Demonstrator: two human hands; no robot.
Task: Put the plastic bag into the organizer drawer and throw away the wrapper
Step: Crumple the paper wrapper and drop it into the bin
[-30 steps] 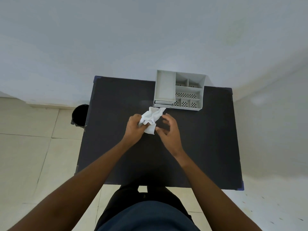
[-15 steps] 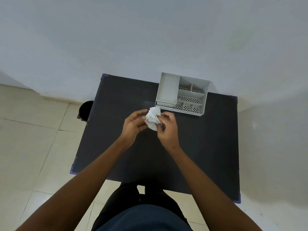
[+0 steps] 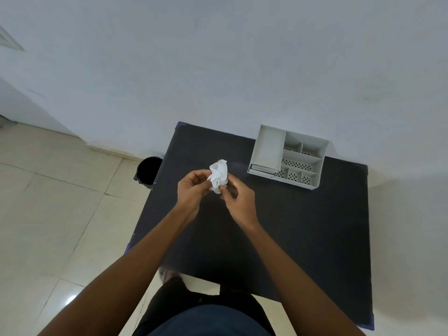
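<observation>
You stand in a plain, bare room: a pale wall (image 3: 218,69), cream floor tiles (image 3: 48,214), one black table (image 3: 303,238) with a grey desk organizer (image 3: 315,180), and a black bin (image 3: 148,170) just beside the table.

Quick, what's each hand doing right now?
Left hand: closed on the crumpled white wrapper.
Right hand: fingertips pinching the same wrapper.

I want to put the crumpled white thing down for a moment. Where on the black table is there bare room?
The black table is bare nearly everywhere: its whole near half, its right side below the grey plastic organizer, and its far left corner. Only the far right corner is taken.
</observation>
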